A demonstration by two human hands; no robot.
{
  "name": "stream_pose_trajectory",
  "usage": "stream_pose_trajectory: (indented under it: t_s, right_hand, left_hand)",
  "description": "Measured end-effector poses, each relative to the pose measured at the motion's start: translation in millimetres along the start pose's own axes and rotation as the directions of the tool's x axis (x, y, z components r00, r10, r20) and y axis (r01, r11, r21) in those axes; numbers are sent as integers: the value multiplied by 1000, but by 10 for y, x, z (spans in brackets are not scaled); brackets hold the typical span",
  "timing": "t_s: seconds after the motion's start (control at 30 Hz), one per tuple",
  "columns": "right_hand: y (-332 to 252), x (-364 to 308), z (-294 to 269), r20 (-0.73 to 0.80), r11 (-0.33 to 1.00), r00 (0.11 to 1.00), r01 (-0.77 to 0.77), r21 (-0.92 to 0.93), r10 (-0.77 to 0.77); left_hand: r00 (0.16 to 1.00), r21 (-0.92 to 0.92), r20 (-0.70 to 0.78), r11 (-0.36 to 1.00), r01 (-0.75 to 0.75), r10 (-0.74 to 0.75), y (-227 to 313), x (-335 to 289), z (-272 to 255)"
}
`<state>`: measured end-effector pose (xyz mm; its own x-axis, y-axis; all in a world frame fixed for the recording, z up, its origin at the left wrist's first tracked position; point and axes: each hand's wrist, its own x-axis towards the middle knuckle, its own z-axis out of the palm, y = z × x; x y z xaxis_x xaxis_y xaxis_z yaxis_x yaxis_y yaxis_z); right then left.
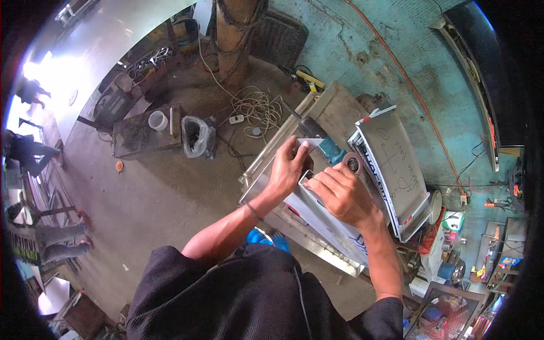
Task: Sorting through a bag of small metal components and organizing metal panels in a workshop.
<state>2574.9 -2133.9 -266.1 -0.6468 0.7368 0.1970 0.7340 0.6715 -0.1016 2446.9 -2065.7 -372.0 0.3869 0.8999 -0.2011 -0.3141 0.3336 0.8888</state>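
Observation:
In front of me my left hand point(288, 166) is closed on a thin light-grey metal piece point(309, 144), with the thumb on its upper side. My right hand point(339, 191) sits just to the right, fingers curled and pressed together by a small metal edge point(306, 175). The fingers hide most of what it grips, so I cannot tell whether it is the same piece. Just beyond both hands a teal angle grinder point(331, 151) lies on the workbench, its round disc point(352, 164) close to my right knuckles.
A large panel with handwriting point(396, 164) leans at the right of the bench point(340, 105). Coiled cable point(258, 110), a bag-lined bin point(198, 137) and a white bucket point(158, 120) are on the left. A caged fan point(442, 314) stands lower right. Another person's legs point(56, 243) show far left.

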Motion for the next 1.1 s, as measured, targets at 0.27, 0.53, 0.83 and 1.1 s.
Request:
stream_pose_trajectory:
  t_s: [0.27, 0.53, 0.83, 1.1]
  right_hand:
    - [-103, -267, -66, -21, 991, 991, -135, 12, 136]
    - [-357, -841, -338, -81, 948, 945, -313, 51, 316]
    - [-881, -2044, -752, -418, 574, 394, -528, 626, 818]
    - [-1080, -2428, -468, -469, 486, 138, -347, 802, 872]
  left_hand:
    - [998, -41, 19, 997, 66, -65, 21, 10, -8]
    - [995, 68, -72, 995, -68, 73, -266, 149, -84]
    - [996, -5, -79, 999, -35, 35, -142, 140, -25]
    - [995, 76, 9, 992, -101, 101, 0, 103, 48]
